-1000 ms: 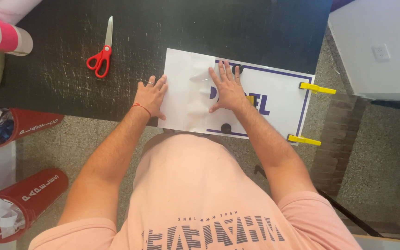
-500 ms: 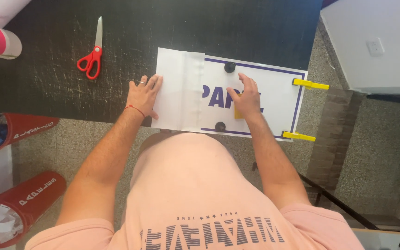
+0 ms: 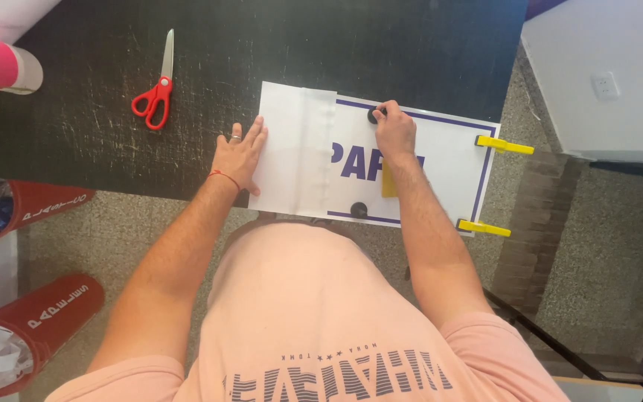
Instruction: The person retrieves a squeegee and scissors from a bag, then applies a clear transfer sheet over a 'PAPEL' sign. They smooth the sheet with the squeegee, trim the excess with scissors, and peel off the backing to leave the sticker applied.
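Standing close against the near edge of a black table (image 3: 411,45), a person in a pink shirt works on a white printed sign (image 3: 440,160) with a purple border. The sign lies flat on the table, its right end overhanging the table's right edge, where two yellow clips (image 3: 504,144) grip it, one far and one near. A clear plastic sheet (image 3: 292,149) covers the sign's left part and reaches past it to the left.

The left hand (image 3: 238,155) lies palm down on the left edge of that sheet, fingers straight and close together, pinning it; a red string circles the wrist. The right hand (image 3: 394,132) reaches across the sign to its far edge, fingertips curled together on a small black round piece (image 3: 373,115), though whether they pinch it or only press on it cannot be told. A matching black piece (image 3: 359,210) sits at the sign's near edge. A yellow strip shows just beside the right forearm.

The sign looks light and fairly stiff, likely to slide on the smooth table unless held down; the plastic sheet looks thin, limp and slippery, prone to crease, so flat palm pressure near an edge suits it better than a pinch.

Farther left on the table lie red-handled scissors (image 3: 154,93).
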